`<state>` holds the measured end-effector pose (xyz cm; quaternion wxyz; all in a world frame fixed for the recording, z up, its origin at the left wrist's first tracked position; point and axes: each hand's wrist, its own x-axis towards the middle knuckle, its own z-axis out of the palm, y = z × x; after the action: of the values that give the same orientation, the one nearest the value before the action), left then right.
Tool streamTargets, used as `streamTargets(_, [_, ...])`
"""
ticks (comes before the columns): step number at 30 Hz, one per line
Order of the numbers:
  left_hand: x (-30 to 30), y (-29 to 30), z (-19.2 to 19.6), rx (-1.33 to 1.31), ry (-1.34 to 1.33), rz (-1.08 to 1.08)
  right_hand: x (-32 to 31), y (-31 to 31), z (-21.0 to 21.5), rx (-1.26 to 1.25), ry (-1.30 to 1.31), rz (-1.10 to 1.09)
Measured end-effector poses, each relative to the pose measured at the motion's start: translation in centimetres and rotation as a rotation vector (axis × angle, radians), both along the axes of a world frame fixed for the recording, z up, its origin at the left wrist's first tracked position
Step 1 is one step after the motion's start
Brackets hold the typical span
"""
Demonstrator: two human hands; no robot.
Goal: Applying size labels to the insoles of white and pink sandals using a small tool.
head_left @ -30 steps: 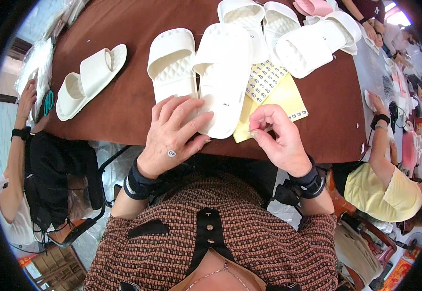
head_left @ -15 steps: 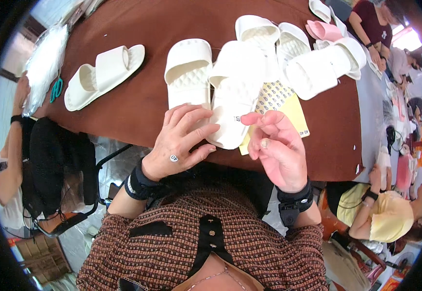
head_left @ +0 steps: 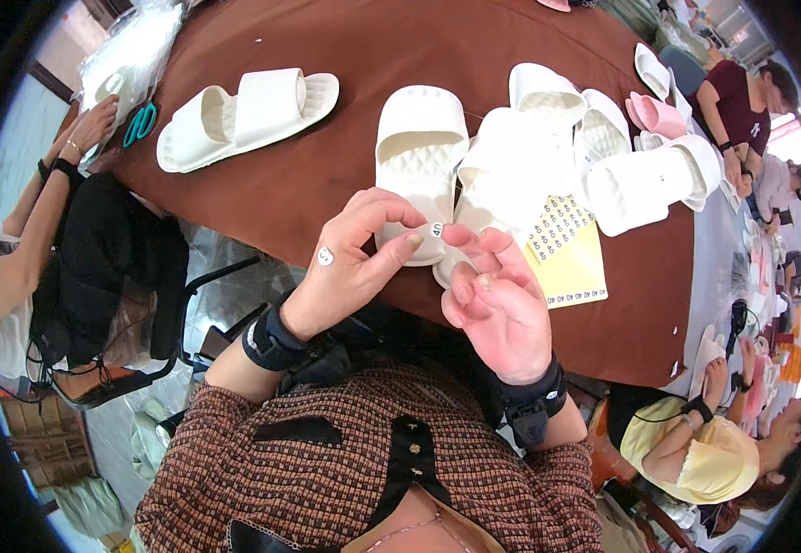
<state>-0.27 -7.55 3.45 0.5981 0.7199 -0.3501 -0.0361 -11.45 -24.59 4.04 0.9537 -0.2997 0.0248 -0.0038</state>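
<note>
A small round white sticker (head_left: 436, 229) clings to the index fingertip of my right hand (head_left: 507, 309), whose other fingers are curled. Just left of it, my left hand (head_left: 350, 263) has its thumb and index finger slightly apart at the sticker's edge. Another round sticker (head_left: 325, 256) is on the back of my left hand. Beyond my hands lie a white slipper (head_left: 420, 124) and a second white slipper (head_left: 502, 170), side by side, heels toward me and partly covered by my fingers. A yellow sticker sheet (head_left: 577, 272) lies beside my right hand, partly under the second slipper.
Another white slipper (head_left: 244, 124) lies at the left on the brown-covered table (head_left: 327, 37). More white slippers (head_left: 640, 189) and a pink slipper (head_left: 660, 116) are at the right. Teal scissors (head_left: 140, 124) rest near a co-worker's hands (head_left: 96, 127). Other people sit at the right.
My right hand has moved left with the sticker on its fingertip. My left hand has lifted off the slipper, its thumb and index finger now meeting the sticker's side.
</note>
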Motion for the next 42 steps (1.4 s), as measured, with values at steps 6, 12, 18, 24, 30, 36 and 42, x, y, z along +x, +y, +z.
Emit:
streamTargets(6, [-0.1, -0.1, 0.4, 0.015, 0.155, -0.081, -0.3, 0.2, -0.2, -0.013, 0.004, 0.009])
streamTargets(12, [-0.7, -0.1, 0.9, -0.004, 0.16, -0.133, -0.6, 0.1, -0.1, -0.021, -0.016, -0.001])
streamTargets(18, [-0.7, -0.2, 0.6, -0.015, 0.153, -0.138, -0.7, 0.1, -0.1, -0.035, -0.03, 0.013])
streamTargets(24, [0.4, 0.0, 0.2, -0.02, 0.106, -0.043, -0.9, -0.3, 0.2, -0.226, -0.028, -0.05])
streamTargets(30, [3.5, 0.2, 0.6, 0.294, -0.095, -0.037, 0.0, -3.1, 2.3, -0.418, -0.129, -0.228])
streamTargets(36, [5.1, -0.8, 1.0, 0.452, -0.393, -0.125, 2.3, -6.0, 5.3, -0.675, -0.236, -0.391])
streamTargets(42, [5.8, -1.9, 1.1, 0.519, -0.596, -0.144, 4.7, -7.5, 6.3, -0.779, -0.25, -0.412])
